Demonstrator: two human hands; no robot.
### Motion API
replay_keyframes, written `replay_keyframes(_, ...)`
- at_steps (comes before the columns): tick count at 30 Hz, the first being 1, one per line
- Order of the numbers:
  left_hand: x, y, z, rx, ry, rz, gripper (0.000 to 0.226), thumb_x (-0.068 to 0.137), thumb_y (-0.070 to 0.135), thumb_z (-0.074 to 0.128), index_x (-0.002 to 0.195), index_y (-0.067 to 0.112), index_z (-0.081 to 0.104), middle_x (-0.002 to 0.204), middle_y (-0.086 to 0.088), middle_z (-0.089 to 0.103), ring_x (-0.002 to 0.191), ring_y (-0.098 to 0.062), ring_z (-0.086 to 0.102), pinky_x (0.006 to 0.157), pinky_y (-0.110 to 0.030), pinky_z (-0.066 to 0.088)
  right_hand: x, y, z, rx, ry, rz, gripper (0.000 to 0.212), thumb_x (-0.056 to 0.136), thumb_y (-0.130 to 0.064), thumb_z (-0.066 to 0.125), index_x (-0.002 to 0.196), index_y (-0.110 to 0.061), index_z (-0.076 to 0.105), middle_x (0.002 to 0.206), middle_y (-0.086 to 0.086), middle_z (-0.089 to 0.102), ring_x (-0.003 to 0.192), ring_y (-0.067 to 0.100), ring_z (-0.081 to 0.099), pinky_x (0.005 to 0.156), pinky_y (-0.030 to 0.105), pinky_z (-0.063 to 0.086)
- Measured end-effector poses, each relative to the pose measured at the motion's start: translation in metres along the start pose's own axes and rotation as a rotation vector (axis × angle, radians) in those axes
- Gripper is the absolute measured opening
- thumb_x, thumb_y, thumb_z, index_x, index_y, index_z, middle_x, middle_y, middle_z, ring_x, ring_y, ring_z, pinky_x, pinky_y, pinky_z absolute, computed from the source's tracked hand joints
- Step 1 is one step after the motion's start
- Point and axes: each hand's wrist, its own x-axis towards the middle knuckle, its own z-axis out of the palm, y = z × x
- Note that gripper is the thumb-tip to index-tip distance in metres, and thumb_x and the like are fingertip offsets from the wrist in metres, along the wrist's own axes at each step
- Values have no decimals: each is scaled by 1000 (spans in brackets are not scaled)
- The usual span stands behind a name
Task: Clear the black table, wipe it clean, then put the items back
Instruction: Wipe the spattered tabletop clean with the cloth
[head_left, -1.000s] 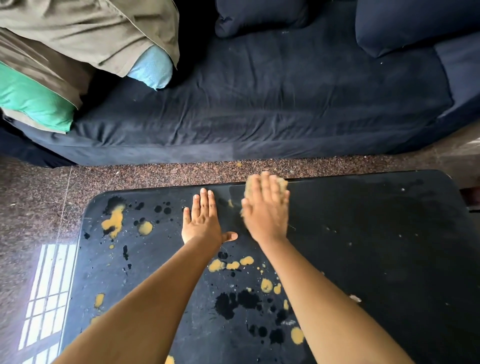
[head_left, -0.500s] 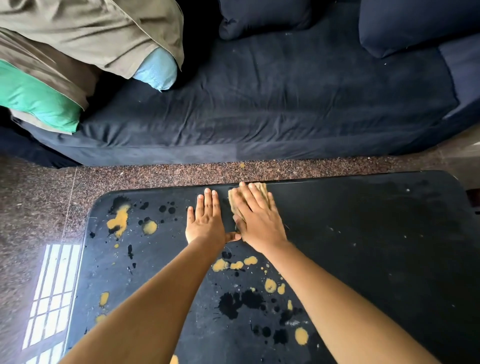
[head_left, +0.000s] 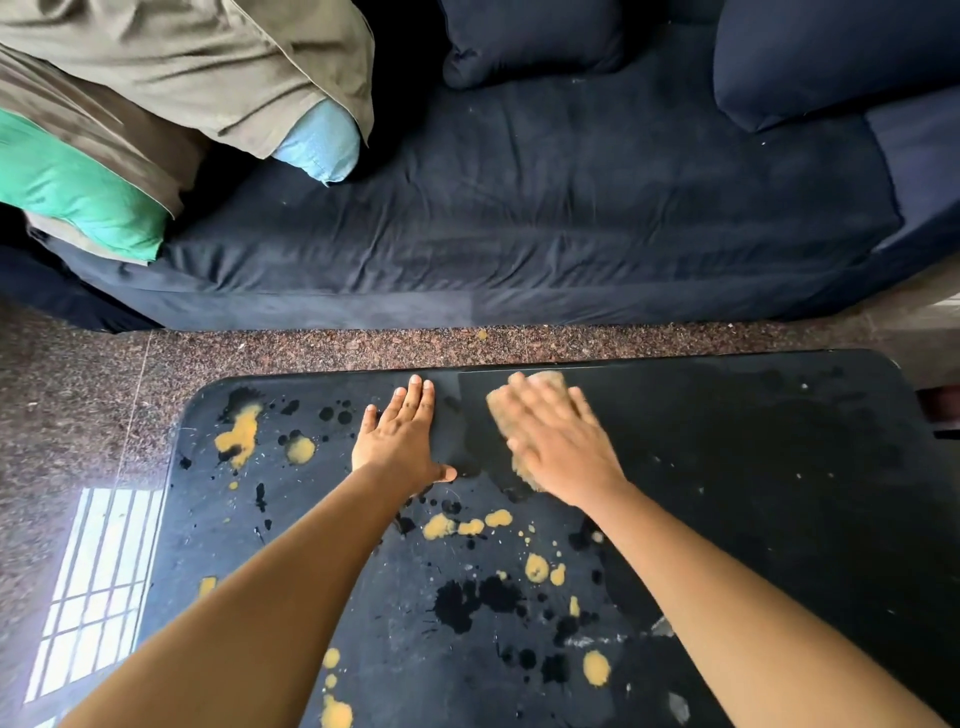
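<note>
The right hand (head_left: 558, 447) lies flat on a tan wiping cloth (head_left: 501, 408), fingers spread and fairly straight, pressing down on it rather than gripping; it is blurred, so the fingertips cannot be made out finely. Half a second ago it was touching the left hand, and it has since slid right along the far edge, so the two are now apart. The left hand (head_left: 400, 441) has stayed put, palm down on the black table (head_left: 779, 493) with fingers straight and together and thumb out to the right, holding nothing and apparently bracing. Between and around the hands the far strip looks darker and smoother, which suggests this sweep is cleaning it. Nothing stands on the table, so the clearing appears done and the wiping is under way. Much is left: yellow splotches (head_left: 239, 434) and black blots cover the left and near parts. Past the table runs speckled floor (head_left: 78, 389), then a dark blue sofa (head_left: 519, 208) with a green pillow (head_left: 78, 192) at far left.
</note>
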Motion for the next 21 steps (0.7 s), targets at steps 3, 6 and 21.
replay_keyframes(3,1,2,1,-4,7,-8,116,80,56,64,148,16,-21,156,2,-24,146,-15,-15,118,-42,-3,11,-9,2,137,134,426,59,99,-40,26,151,-29,1,159,-5,-7,146,18,-10,118,47,1)
replay_keyframes(6,0,2,1,-10,-1,-19,116,80,56,64,148,17,-21,156,3,-25,146,-15,-15,118,-42,-4,10,-49,13,167,139,236,63,94,-36,29,151,-27,6,157,-4,-5,146,19,-7,118,49,4)
replay_keyframes(21,1,4,1,-4,-14,-39,116,81,55,63,147,17,-23,155,3,-27,145,-15,-17,118,-42,-4,10,-46,3,53,40,-49,65,96,-40,34,150,-31,0,158,-9,-9,145,14,-12,119,47,1)
